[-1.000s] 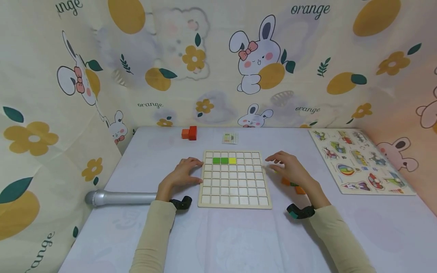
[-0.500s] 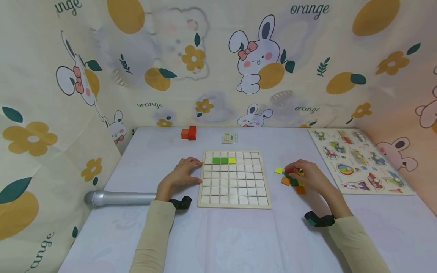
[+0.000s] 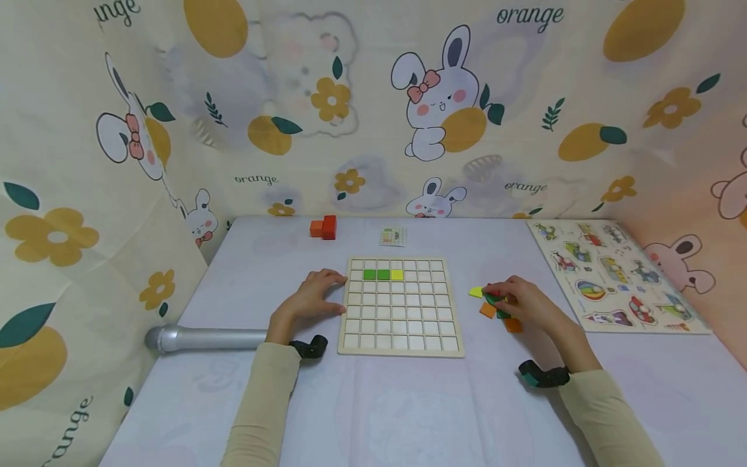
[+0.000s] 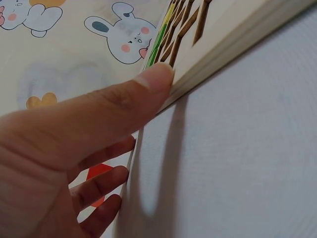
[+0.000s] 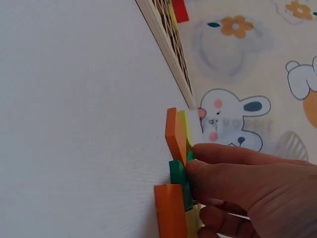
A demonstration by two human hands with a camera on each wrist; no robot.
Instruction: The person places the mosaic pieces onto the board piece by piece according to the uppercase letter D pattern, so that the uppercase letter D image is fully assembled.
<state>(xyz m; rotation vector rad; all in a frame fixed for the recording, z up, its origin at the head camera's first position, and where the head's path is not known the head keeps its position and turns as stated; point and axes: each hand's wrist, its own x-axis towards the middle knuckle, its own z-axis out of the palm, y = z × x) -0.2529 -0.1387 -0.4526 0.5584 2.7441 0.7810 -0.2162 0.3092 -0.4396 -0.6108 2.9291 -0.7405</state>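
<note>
Now R hand (image 3: 525, 301) fingers curl on green block (image 3: 496, 299); L hand (image 3: 312, 297) flat.

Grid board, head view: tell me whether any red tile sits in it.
No: the grid board holds only two green tiles and one yellow tile, side by side in its second row.

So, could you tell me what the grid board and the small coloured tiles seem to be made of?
Grid board: probably pale unfinished wood, with a layered light edge and matt face. Coloured tiles: likely painted wood, given thick square-cut edges and flat, even colour, though plastic is possible.
</note>
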